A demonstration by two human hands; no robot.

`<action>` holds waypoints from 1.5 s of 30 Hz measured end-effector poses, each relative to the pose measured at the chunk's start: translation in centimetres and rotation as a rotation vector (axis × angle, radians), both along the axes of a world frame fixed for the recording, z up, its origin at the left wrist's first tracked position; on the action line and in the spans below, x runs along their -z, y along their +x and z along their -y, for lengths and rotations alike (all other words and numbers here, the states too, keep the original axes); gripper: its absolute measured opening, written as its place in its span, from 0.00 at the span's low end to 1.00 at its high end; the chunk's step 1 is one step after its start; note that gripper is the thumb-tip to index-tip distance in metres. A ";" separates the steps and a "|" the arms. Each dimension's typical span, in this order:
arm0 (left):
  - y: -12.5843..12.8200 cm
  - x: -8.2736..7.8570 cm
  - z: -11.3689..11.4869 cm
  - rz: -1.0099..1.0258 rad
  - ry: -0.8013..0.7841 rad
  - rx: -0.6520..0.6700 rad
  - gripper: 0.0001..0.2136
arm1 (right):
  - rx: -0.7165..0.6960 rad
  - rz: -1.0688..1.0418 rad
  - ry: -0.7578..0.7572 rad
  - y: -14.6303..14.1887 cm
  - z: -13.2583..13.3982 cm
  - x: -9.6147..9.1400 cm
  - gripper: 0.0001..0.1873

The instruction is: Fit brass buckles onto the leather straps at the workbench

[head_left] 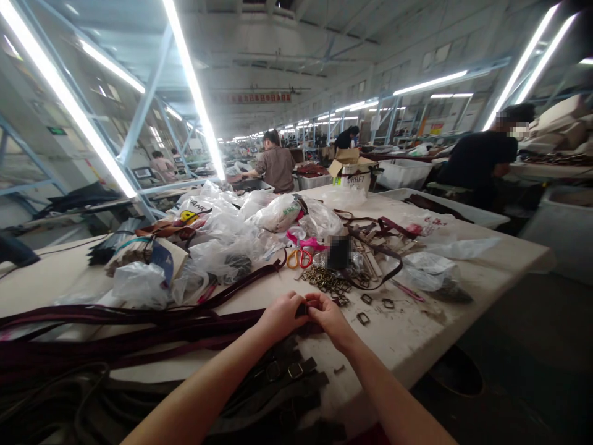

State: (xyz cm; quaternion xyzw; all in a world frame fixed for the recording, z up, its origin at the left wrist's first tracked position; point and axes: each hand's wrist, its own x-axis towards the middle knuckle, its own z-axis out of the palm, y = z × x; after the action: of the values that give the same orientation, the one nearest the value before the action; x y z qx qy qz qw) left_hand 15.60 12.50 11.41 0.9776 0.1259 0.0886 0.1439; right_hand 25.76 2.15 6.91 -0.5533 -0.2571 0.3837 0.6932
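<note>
As seen from the head camera, the left hand (279,316) and the right hand (330,315) meet knuckle to knuckle over the near part of the table (417,334). Both are closed, fingertips pinched on the end of a maroon strap (185,324) that runs off to the left across the tabletop. I'd judge the step to be fine work at that strap end, perhaps fitting a small piece of hardware. Any next move calls for a steady pinch from one hand while the other guides.

Just beyond the hands lies a heap of metal buckles (327,281), with a few loose ones (362,318) to the right. Orange-handled scissors (299,258) lie a little farther off, near crumpled plastic bags (231,241). Dark straps with buckles (287,371) lie under the wrists, at the near edge.

Whatever sits between the fingertips is hidden by the fingers themselves, so I cannot tell whether a buckle is there. The maroon strap's far end is cut off at the left. One small thing beside the scissors is blurred out. Two other people work at far tables, one in brown (277,165) and one in black (482,161), and their hands are hard to make out.
</note>
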 end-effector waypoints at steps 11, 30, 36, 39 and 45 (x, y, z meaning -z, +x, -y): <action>-3.3 2.5 -7.5 -0.216 0.030 -0.181 0.18 | 0.289 0.552 -0.258 5.8 0.7 4.5 0.12; -6.0 5.3 -17.3 -0.324 0.253 -0.517 0.15 | -0.058 1.392 -0.413 1.5 -3.1 4.0 0.16; -5.3 4.6 -17.2 -0.310 0.186 -0.491 0.14 | -0.005 1.313 -0.333 1.3 -2.5 2.7 0.18; -4.9 3.7 -16.3 -0.285 0.169 -0.473 0.10 | 0.058 1.245 -0.261 1.0 -1.8 1.9 0.16; -3.6 -0.1 -10.8 -0.183 0.074 -0.267 0.12 | 0.215 0.911 -0.162 0.4 -1.0 0.2 0.32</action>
State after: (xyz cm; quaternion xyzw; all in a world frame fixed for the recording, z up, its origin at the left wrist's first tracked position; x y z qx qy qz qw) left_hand 12.05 23.35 11.52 0.9607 0.2642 0.0221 0.0827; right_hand 26.19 3.15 6.74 -0.7411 -0.4455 0.0470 0.5002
